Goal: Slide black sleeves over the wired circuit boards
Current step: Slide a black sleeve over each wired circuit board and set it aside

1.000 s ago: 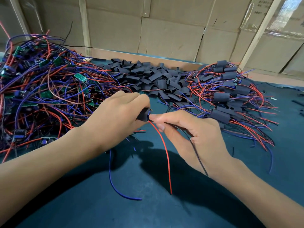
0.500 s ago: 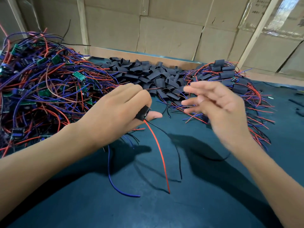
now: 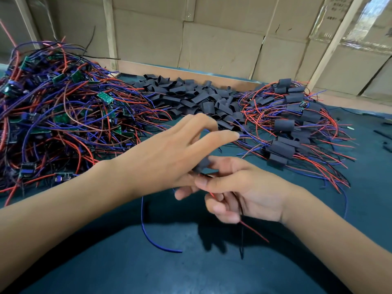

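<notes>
Dark teal matting covers the table [image 3: 212, 276], seen from above by a head-worn camera. 2 bare forearms reach in from the bottom corners and meet near the middle. The left hand [image 3: 167, 162] lies back-up, its first 2 fingers stretched loosely toward the far piles; its thumb and lower fingers are hidden beneath the palm, so its grip cannot be told. The right hand [image 3: 237, 187] curls its fingers around a red wire [image 3: 254, 232] and a black wire [image 3: 241, 247], with a black sleeve [image 3: 202, 164] pinched at the fingertips where both hands touch; motion blur softens it, and any board inside is hidden. A blue wire [image 3: 152, 240] loops down below the left hand. Behind, left to right: tangled unsleeved boards [image 3: 63, 115], loose sleeves [image 3: 191, 98], sleeved boards [image 3: 297, 128]. Cardboard boxes [image 3: 222, 39] fill the background.
</notes>
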